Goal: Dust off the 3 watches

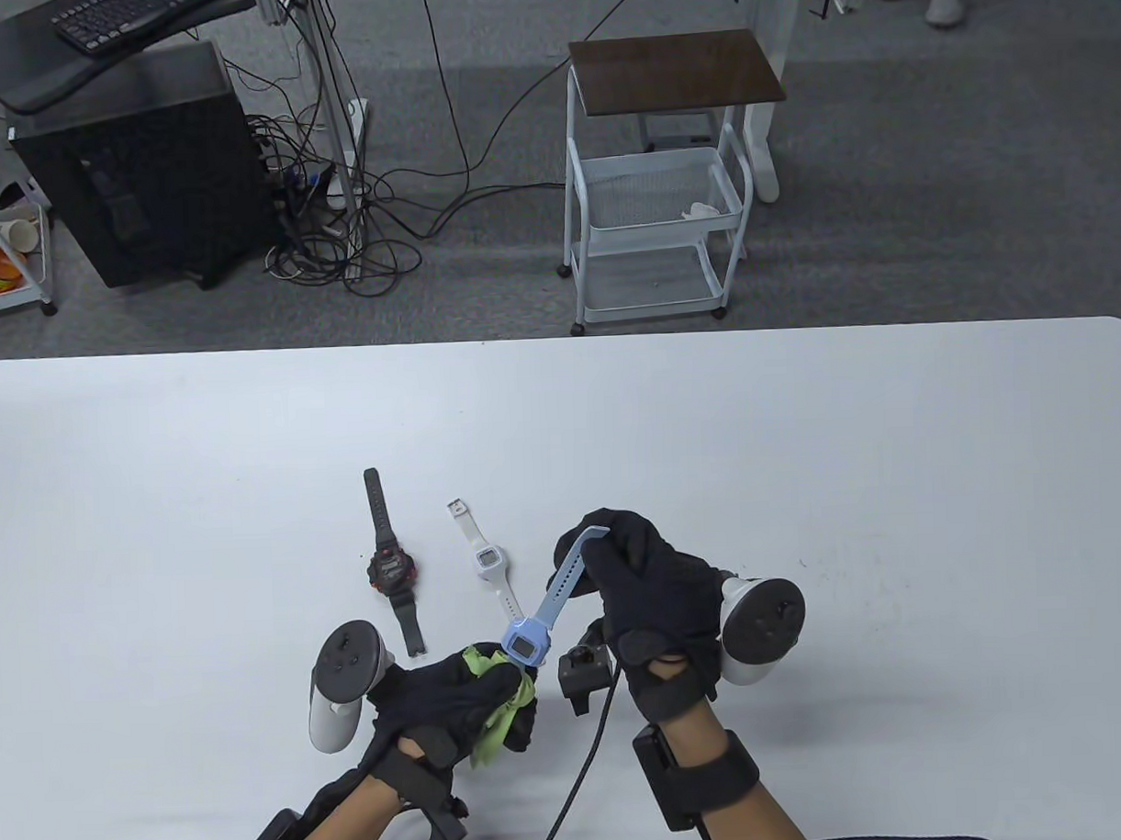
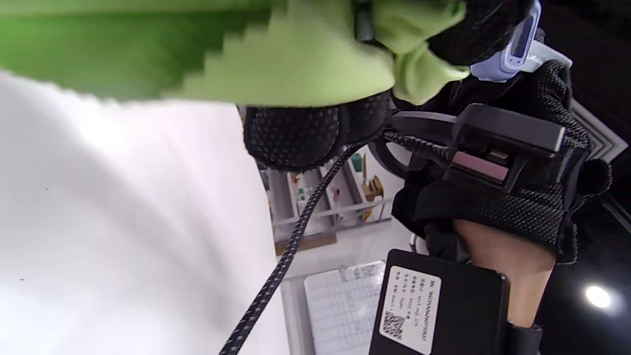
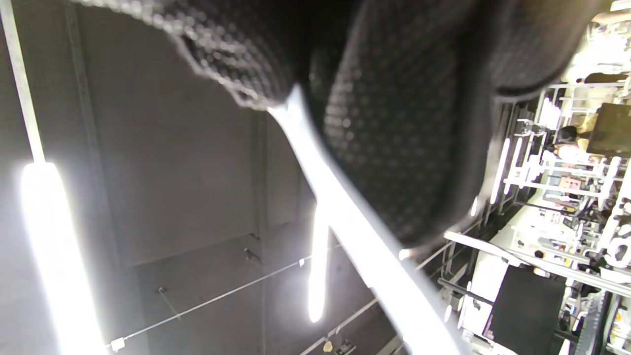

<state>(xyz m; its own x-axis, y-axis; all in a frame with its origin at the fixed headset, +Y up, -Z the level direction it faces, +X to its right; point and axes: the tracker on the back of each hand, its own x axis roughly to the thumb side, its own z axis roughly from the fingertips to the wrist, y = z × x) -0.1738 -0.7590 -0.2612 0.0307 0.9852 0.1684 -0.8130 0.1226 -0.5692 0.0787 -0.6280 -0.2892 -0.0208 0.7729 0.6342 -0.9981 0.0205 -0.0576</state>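
Note:
A light blue watch (image 1: 542, 621) is held above the table, its strap pinched by my right hand (image 1: 641, 582) near the upper end. My left hand (image 1: 460, 699) grips a green cloth (image 1: 497, 702) and holds it against the blue watch's face. In the left wrist view the cloth (image 2: 296, 64) fills the top and the blue watch (image 2: 512, 54) shows at the upper right. The right wrist view shows only gloved fingers (image 3: 394, 123) and a pale blurred strap (image 3: 360, 236). A black watch (image 1: 391, 565) and a white watch (image 1: 485, 562) lie flat on the white table (image 1: 800, 448), left of the hands.
A black cable (image 1: 582, 768) runs from the right wrist toward the table's front edge. Beyond the far edge stand a white cart (image 1: 663, 205) and a black computer tower (image 1: 147, 168) on the floor.

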